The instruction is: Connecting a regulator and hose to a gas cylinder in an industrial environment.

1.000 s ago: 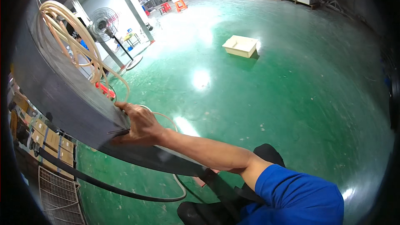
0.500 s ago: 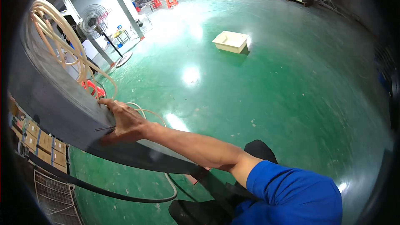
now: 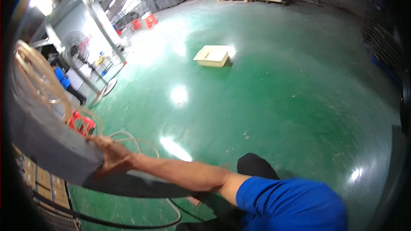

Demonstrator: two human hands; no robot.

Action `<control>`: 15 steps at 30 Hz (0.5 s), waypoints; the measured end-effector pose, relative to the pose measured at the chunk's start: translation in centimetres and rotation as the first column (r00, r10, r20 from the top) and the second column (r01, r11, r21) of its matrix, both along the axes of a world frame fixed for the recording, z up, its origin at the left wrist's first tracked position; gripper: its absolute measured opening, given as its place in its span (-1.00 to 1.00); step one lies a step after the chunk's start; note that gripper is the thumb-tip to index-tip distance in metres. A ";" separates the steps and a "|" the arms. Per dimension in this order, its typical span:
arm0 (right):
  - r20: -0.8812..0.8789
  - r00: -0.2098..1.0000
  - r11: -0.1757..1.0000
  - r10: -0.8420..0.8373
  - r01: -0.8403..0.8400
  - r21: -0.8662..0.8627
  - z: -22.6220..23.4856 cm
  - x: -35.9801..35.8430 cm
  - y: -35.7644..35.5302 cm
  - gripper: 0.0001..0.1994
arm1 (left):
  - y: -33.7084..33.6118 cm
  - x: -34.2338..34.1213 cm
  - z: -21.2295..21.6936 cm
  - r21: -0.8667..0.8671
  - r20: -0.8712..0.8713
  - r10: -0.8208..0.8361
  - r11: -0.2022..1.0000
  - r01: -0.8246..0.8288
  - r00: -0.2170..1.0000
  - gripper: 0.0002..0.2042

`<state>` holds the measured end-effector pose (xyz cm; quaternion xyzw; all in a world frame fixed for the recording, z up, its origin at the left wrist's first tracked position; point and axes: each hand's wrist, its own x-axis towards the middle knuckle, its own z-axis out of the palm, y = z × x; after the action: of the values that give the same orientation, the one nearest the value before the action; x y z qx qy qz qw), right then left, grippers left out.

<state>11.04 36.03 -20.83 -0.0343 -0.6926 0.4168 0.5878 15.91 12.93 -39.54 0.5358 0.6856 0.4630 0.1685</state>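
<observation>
Resting on smooth grey panel [image 3: 51,145] edge — right hand [image 3: 112,156], fingers flat.

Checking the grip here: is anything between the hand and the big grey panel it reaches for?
Nothing visible. The hand already rests on the corner of the grey panel. Pale tubing loops just behind the hand, not between them.

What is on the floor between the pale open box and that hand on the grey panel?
In the head view, only bare green floor with bright light reflections lies between the pale box and the hand on the grey panel.
</observation>
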 end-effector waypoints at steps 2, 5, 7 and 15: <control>-0.048 0.999 1.000 -0.015 0.016 0.023 -0.6 -0.7 0.0 -0.06 | 0.1 -0.5 -0.1 -0.015 -0.012 0.021 1.000 -0.022 1.000 -0.55; 0.037 0.997 0.998 -0.067 0.067 0.004 -0.2 0.3 -0.9 -0.04 | 0.5 0.2 0.3 -0.028 -0.022 0.004 1.000 -0.005 1.000 -0.56; 0.056 0.996 0.997 -0.074 0.073 0.005 0.2 0.5 -1.2 -0.10 | 0.7 0.3 0.7 -0.038 -0.034 -0.002 0.999 0.001 0.999 -0.56; 0.121 0.988 0.994 -0.099 0.095 0.046 -2.3 0.9 -0.2 -0.31 | -4.0 -0.4 -0.5 -0.278 0.024 -0.073 0.958 0.077 0.997 -0.56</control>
<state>11.99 35.81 -23.10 -0.0819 -0.7331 0.3710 0.5642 15.53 8.93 -40.08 0.5294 0.7218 0.3590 0.2644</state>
